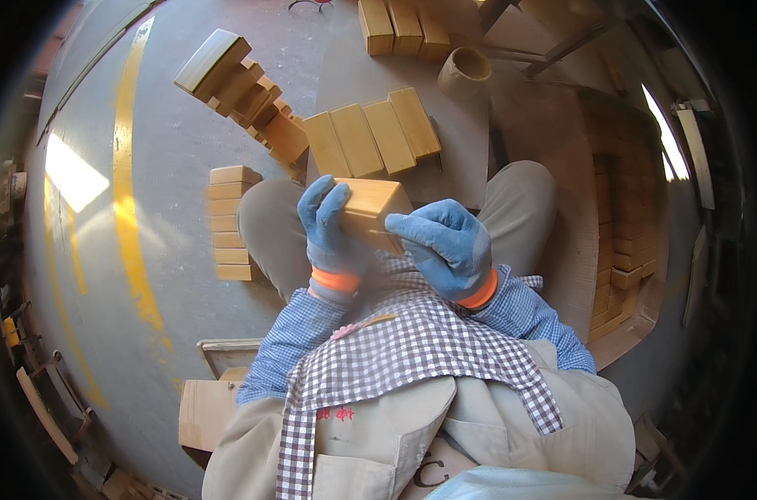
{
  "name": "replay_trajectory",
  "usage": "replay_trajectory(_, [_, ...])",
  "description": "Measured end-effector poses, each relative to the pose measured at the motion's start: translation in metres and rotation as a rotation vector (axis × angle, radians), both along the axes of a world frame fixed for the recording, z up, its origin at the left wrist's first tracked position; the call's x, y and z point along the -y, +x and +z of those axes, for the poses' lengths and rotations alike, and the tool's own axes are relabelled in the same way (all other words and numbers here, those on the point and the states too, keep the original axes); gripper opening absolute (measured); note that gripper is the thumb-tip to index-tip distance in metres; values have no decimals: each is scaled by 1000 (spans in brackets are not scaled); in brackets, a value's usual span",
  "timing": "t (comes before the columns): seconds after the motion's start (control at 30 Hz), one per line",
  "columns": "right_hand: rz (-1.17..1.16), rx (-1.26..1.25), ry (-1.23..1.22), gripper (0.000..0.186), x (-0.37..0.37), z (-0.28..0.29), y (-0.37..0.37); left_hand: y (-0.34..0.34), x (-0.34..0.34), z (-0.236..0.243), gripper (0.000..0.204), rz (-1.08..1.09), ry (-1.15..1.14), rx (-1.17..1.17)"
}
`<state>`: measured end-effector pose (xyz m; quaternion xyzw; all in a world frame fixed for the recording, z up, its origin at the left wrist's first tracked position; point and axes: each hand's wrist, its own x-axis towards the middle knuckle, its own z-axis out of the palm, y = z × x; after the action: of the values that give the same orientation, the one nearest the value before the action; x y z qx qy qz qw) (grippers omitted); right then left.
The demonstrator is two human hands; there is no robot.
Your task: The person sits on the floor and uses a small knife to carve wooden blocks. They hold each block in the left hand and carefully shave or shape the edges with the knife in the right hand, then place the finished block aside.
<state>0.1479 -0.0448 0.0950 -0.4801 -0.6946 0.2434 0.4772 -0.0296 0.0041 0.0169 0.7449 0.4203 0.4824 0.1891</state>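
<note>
So I'm looking at two blue gloves with orange cuffs, and one wooden block [368,197] is sitting in the air between them, up in front of the lap. The left hand [332,218] is doing the holding: its grip is closing around the block's left end, fingers bending over the top. The right hand [445,250] is curling its fingers, with the index fingertip [395,225] pointing left and apparently touching the block's right side. Can't tell whether that grip is actually pinching anything.

Direction-wise, the block's pale face is turning upward and its far edge is running roughly left to right. The near part is blurring, so I'm not calling the long axis for sure.

Counts: four blocks are lying side by side in a row [372,133] on the table [460,125], just beyond the held one, their long axes running away from the person and leaning a bit left. Three more are sitting in a far group [405,32], and one round tub [465,70] is standing near those. Two stacks are rising on the left, a neat one [228,223] by the knee and a jagged one [249,96] farther off. One big carton [562,242] is holding loads more on the right; I'm not managing a sure count on the stacks or the carton.
</note>
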Motion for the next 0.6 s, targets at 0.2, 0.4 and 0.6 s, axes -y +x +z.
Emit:
replay_trajectory(0.2, [-270,-169,-200,24,-12,-8,24,-64,-64,11,82,203,-161,-149])
replay_trajectory(0.4, [-366,-292,-325,25,-20,-26,36,-122,-165,-23,86,327,-739,-413])
replay_trajectory(0.6, [-407,-277,-369,24,-26,-34,45,-82,-200,-84,94,377,-940,-702])
